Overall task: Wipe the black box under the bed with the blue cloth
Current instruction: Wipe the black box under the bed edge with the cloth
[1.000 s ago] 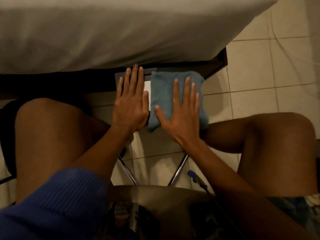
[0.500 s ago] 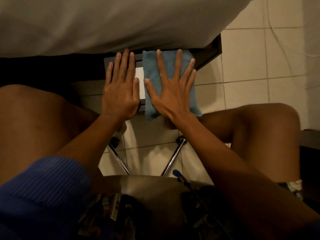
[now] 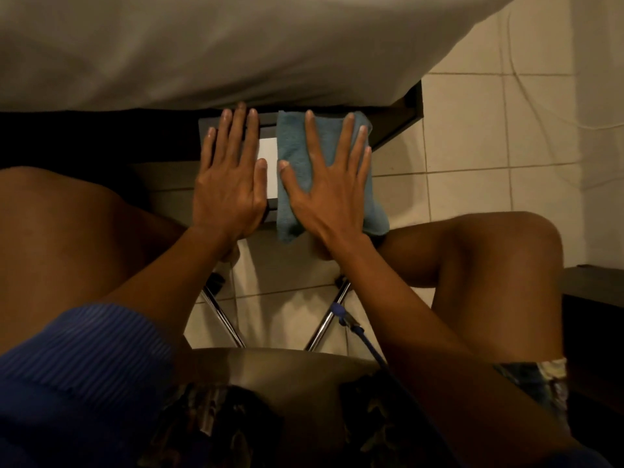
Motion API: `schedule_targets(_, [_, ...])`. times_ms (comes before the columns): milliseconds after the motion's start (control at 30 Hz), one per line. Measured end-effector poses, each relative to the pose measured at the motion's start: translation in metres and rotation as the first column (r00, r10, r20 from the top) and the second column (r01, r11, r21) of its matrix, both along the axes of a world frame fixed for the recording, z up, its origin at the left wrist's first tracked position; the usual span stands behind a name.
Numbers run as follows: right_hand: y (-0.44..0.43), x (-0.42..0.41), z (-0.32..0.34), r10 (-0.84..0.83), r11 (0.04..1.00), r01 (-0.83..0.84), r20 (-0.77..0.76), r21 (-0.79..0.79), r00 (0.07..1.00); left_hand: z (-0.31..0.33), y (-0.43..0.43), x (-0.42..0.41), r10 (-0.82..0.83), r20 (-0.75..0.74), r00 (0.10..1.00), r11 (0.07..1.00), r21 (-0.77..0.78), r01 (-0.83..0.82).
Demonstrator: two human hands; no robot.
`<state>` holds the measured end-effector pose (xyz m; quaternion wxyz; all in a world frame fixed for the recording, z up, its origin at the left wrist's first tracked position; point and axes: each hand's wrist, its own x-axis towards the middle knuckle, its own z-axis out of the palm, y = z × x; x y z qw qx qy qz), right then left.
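The black box (image 3: 268,125) lies on the floor, its far end under the bed, and a white label shows on its top. My left hand (image 3: 229,184) rests flat on the box's left half with fingers apart and nothing in it. The blue cloth (image 3: 329,135) covers the box's right half and droops over the near edge. My right hand (image 3: 327,194) presses flat on the cloth, fingers spread, fingertips near its far edge. Most of the box is hidden by hands and cloth.
The bed's white sheet (image 3: 236,52) overhangs the box, and a dark bed frame (image 3: 401,113) juts out on the right. My knees flank the box. Below are chrome chair legs (image 3: 223,315), a blue cable (image 3: 358,329) and the tiled floor (image 3: 472,136). Dark furniture (image 3: 594,298) stands at the right.
My right hand slid forward over the blue cloth toward the bed and its fingers spread wider. The left hand stays flat on the box.
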<state>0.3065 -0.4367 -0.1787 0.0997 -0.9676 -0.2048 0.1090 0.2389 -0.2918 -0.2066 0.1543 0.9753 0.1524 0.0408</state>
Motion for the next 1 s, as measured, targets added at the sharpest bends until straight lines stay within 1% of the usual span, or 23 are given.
schedule_targets(100, [-0.008,-0.013,0.000,-0.005,1.000,0.005,-0.005,-0.009,1.000,0.001,-0.001,0.003,-0.002,-0.003,1.000,1.000,-0.006,0.002])
schedule_targets(167, [-0.019,-0.029,0.001,0.024,1.000,-0.024,-0.027,-0.010,0.999,0.002,-0.001,0.003,-0.002,-0.016,1.000,1.000,-0.004,0.001])
schedule_targets(233, [-0.022,-0.025,0.001,0.033,0.999,-0.033,-0.050,0.004,0.998,0.003,0.000,0.002,-0.006,-0.029,1.000,1.000,-0.006,0.006])
schedule_targets(400, [0.000,0.000,0.000,-0.057,0.998,0.057,0.009,0.016,0.998,0.005,0.000,0.003,-0.014,-0.035,0.999,1.000,0.012,0.014])
schedule_targets(533, [-0.009,-0.012,-0.005,0.072,0.997,-0.072,0.033,0.018,0.997,0.007,-0.002,0.002,0.005,-0.026,1.000,1.000,-0.013,-0.006])
schedule_targets(600, [-0.014,-0.007,-0.006,0.100,0.994,-0.102,0.033,0.041,0.994,0.008,-0.001,0.001,0.056,-0.011,0.998,0.997,-0.052,-0.057])
schedule_targets(633, [-0.015,-0.005,-0.006,0.094,0.994,-0.096,0.041,0.050,0.995,0.008,-0.002,0.000,0.092,0.001,0.996,0.993,-0.078,-0.092])
schedule_targets(700, [-0.013,-0.008,-0.007,0.007,0.998,-0.011,0.056,0.055,0.998,0.009,-0.004,-0.002,0.139,0.010,0.990,0.984,-0.116,-0.137])
schedule_targets(767, [-0.003,-0.016,-0.007,-0.099,0.994,0.096,0.060,0.049,0.993,0.009,-0.004,-0.001,0.147,-0.005,0.989,0.984,-0.103,-0.147])
schedule_targets(800, [0.003,-0.020,-0.007,-0.110,0.993,0.108,0.061,0.047,0.992,0.009,-0.003,-0.001,0.146,-0.021,0.989,0.986,-0.080,-0.147])
schedule_targets(900, [0.011,-0.023,-0.006,0.004,0.998,-0.007,0.045,0.059,0.999,0.008,-0.003,0.000,0.155,-0.064,0.986,0.987,-0.024,-0.157])
schedule_targets(1000, [0.007,-0.018,-0.007,0.080,0.993,-0.085,0.061,0.086,0.995,0.009,-0.006,0.001,0.186,-0.052,0.981,0.982,-0.027,-0.187])
